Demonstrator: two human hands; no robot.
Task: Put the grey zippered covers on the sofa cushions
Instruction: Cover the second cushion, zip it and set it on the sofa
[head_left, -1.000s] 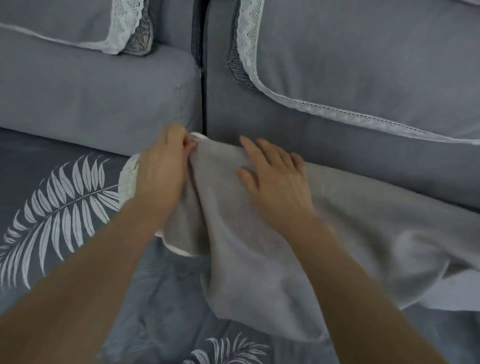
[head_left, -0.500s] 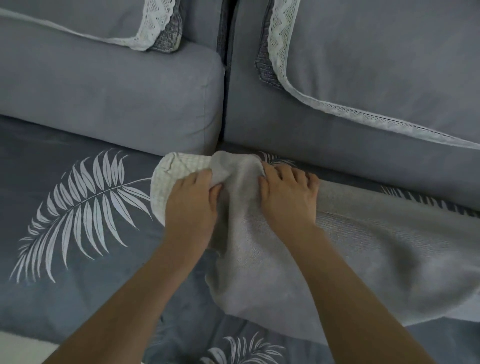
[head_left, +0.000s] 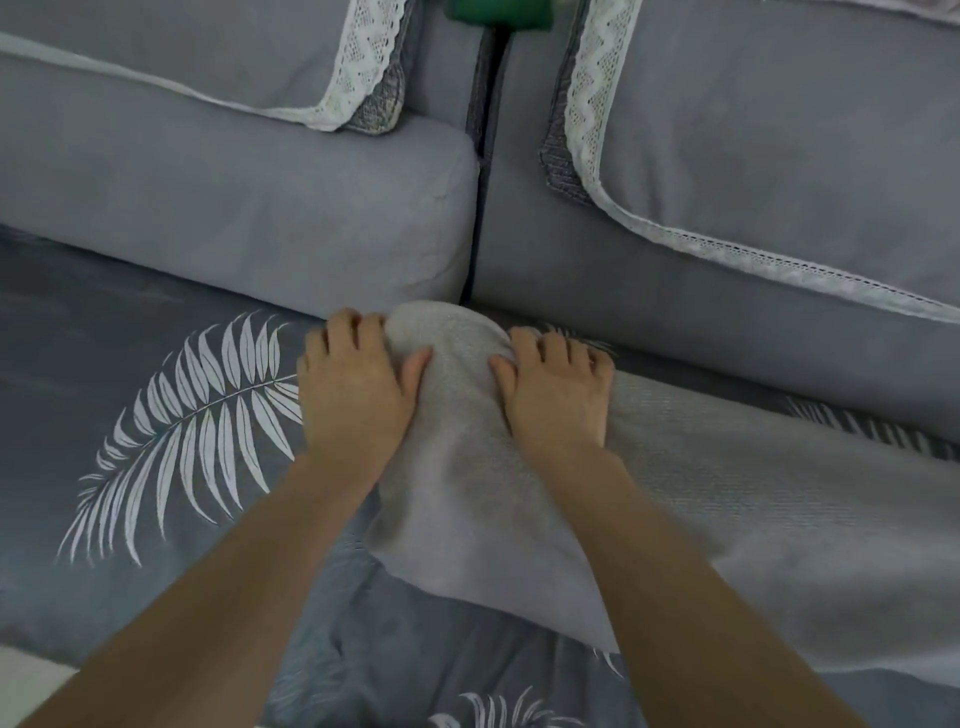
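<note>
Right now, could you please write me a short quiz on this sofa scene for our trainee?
1. True or false: only the left hand touches the grey cover.
2. What is printed on the dark seat fabric? A: white leaves. B: red stripes. C: yellow dots.
3. Fill in: the bundled corner between the hands points at the gap between the two back ____.

Key: 1 false, the right hand grips it too. 2 A. 3 cushions.
</note>
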